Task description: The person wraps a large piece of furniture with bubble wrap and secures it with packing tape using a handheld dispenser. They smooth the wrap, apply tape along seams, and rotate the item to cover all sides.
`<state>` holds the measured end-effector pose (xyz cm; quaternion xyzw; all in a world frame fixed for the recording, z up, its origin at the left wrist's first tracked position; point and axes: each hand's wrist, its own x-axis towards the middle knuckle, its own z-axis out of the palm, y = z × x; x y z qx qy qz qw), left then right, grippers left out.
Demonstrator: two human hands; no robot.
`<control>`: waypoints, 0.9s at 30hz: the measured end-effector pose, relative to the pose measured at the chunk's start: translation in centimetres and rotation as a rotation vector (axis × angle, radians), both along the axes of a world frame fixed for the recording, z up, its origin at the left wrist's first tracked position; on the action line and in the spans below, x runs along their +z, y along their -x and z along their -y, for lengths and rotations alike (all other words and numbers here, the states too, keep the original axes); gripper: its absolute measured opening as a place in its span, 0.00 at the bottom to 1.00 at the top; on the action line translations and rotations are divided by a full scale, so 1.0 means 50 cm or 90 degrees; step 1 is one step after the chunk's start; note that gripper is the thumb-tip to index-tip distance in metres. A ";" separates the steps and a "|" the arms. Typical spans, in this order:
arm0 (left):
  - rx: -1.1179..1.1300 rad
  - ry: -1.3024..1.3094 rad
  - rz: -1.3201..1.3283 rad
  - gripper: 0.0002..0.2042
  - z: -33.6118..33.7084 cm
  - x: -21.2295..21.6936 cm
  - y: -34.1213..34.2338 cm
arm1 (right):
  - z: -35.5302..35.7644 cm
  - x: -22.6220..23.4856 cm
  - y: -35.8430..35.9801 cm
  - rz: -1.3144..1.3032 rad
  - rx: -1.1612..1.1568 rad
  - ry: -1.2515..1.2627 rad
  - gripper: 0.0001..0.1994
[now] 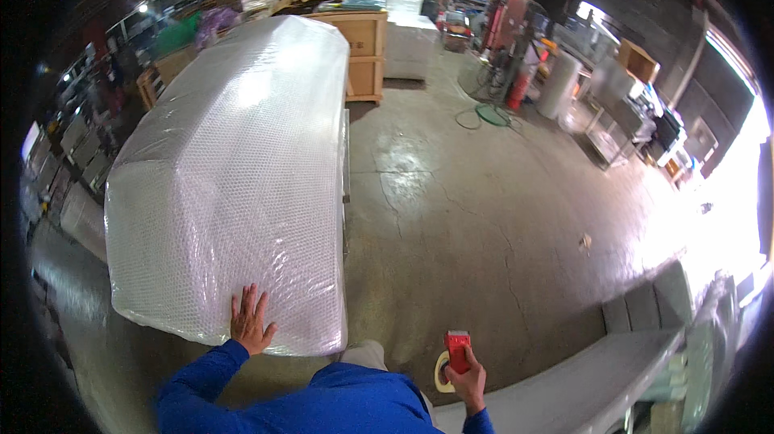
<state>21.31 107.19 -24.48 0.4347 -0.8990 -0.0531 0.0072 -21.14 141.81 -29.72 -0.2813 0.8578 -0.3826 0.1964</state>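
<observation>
A long, bulky load covered in bubble wrap (pixel 242 184) stands to my left and stretches away from me. My left hand (pixel 253 324) lies on its near end, fingers spread over the plastic. Down at the right, my right hand (pixel 470 382) grips a red tape dispenser (pixel 457 352) with a roll of pale tape (pixel 441 371) on its side. The dispenser is held apart from the wrapped load. What is inside the wrap cannot be made out.
A grey, curved panel-like piece (pixel 564 373) lies close by at the lower right. Beyond the load stands a wooden crate (pixel 360 55). A red fire extinguisher (pixel 518 91), a green hose (pixel 493 115) and a metal cart (pixel 610 132) are farther off on the right.
</observation>
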 end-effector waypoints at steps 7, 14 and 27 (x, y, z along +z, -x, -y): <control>0.164 0.084 -0.011 0.35 0.025 -0.022 0.054 | 0.329 0.051 0.335 -0.205 0.364 -0.057 0.41; 0.231 0.210 -0.301 0.24 0.237 -0.124 0.367 | 0.656 -0.014 0.446 -0.119 0.467 -0.029 0.41; -0.278 -0.245 -0.583 0.22 0.744 -0.038 1.313 | 0.962 0.009 0.723 -0.059 0.224 -0.146 0.40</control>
